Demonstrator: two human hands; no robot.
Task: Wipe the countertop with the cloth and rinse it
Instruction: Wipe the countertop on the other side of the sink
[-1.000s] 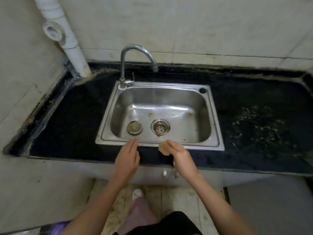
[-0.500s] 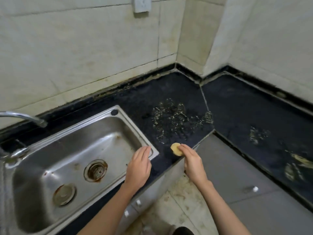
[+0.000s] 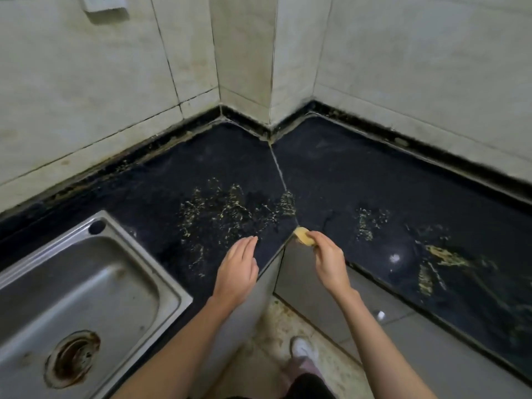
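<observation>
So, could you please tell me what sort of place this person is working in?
Most likely a worn home kitchen: a steel sink is set into a dark L-shaped countertop with yellowish smears, backed by pale tiled walls. The right hand holds a small yellow cloth.

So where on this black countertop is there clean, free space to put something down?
The countertop is bare behind the yellowish smears, along the wall corner, and between sink and smears. Near the right hand holding the cloth, smears crowd it.
</observation>
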